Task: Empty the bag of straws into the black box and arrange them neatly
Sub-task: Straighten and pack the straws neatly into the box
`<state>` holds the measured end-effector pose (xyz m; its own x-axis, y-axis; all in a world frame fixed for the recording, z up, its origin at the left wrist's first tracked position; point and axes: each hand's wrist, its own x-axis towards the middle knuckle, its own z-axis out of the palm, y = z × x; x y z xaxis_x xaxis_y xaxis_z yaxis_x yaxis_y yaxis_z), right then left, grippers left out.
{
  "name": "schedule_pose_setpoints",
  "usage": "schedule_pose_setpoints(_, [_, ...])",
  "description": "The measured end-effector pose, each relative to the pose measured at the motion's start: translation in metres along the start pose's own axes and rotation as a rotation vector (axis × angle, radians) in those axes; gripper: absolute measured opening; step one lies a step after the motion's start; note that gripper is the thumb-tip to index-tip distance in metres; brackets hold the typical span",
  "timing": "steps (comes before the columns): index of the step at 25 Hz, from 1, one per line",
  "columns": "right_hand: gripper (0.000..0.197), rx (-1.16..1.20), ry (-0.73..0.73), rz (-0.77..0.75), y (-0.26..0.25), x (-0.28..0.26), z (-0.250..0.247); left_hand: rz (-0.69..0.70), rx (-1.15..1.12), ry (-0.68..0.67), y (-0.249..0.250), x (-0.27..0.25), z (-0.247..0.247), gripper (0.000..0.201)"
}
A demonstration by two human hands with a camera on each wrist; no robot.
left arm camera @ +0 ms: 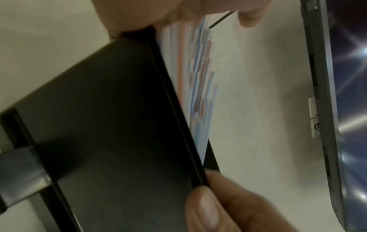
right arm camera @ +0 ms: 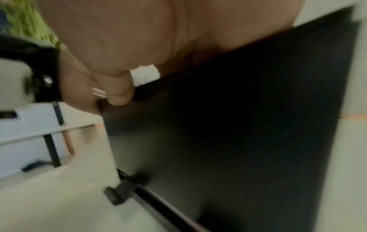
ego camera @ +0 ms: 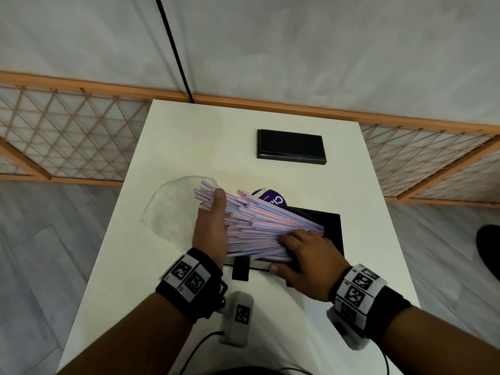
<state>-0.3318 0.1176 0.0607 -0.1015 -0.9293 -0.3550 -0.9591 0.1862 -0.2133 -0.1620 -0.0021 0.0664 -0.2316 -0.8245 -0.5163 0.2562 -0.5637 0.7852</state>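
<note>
A thick bundle of pink, blue and white straws (ego camera: 270,223) lies slanted across the open black box (ego camera: 332,226), its left ends raised above the box and fanned out. My left hand (ego camera: 211,228) holds those raised ends, thumb on top and palm against the tips. My right hand (ego camera: 305,253) curls its fingers over the bundle's right part, with the thumb on the outside of the box's near wall. The left wrist view shows the straws (left arm camera: 198,78) along the box wall (left arm camera: 99,125) and the right thumb (left arm camera: 202,207). The right wrist view is blurred, showing mostly the box (right arm camera: 238,125).
The clear plastic bag (ego camera: 170,209) lies crumpled left of the box, and a purple label (ego camera: 273,198) peeks out behind the straws. The black lid (ego camera: 290,147) lies at the table's far side. A grey tagged device (ego camera: 238,318) with a cable sits at the near edge.
</note>
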Motion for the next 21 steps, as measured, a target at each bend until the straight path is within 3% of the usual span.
schedule_pose_setpoints(3, [0.106, -0.035, -0.086, 0.068, 0.001, 0.003, -0.006, 0.020, -0.032, 0.033, 0.001, 0.002, 0.002, 0.071])
schedule_pose_setpoints(8, [0.117, -0.029, -0.129, 0.107, -0.006, 0.018, -0.010, 0.084, 0.038, 0.062, -0.002, 0.004, 0.002, 0.091])
schedule_pose_setpoints(13, [0.111, -0.022, -0.139, 0.027, -0.015, 0.021, -0.013, 0.072, 0.171, -0.001, -0.008, 0.010, -0.001, 0.110])
schedule_pose_setpoints(17, [0.118, -0.057, -0.134, 0.047, -0.016, 0.024, -0.020, 0.093, 0.228, 0.017, -0.009, 0.013, -0.001, 0.107])
schedule_pose_setpoints(21, [0.105, 0.002, -0.157, 0.011, -0.022, 0.022, -0.021, 0.106, 0.312, 0.016, -0.011, 0.012, 0.000, 0.091])
